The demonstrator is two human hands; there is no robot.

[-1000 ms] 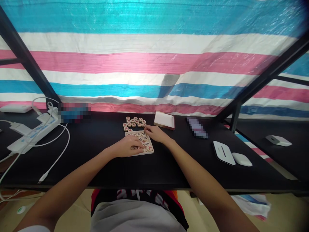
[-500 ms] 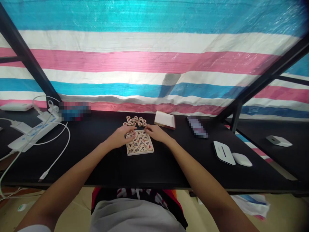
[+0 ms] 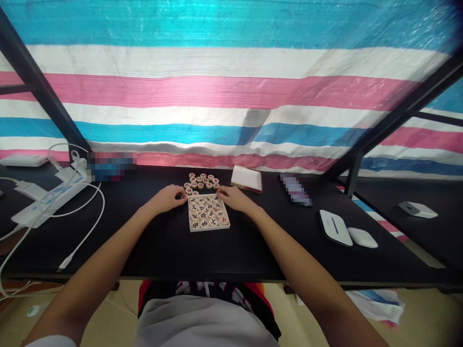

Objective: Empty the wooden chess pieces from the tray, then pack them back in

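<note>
By the far corners of the tray [image 3: 210,229], both hands [image 3: 168,198] [image 3: 234,199], fingers [image 3: 178,188] curled

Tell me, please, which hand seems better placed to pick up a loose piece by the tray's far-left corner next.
Probably the left hand: it is right beside a loose piece there, while the right hand is at the far-right corner of the tray.

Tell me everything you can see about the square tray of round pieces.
The tray is white, shallow and squarish with a low, thin rim; its exact material is unclear. It lies flat on the black desk, full of pale round pieces in four rows of four, black-marked except a red one at the near right corner. The right hand appears to touch its far right corner; the left hand is by the far left.
</note>
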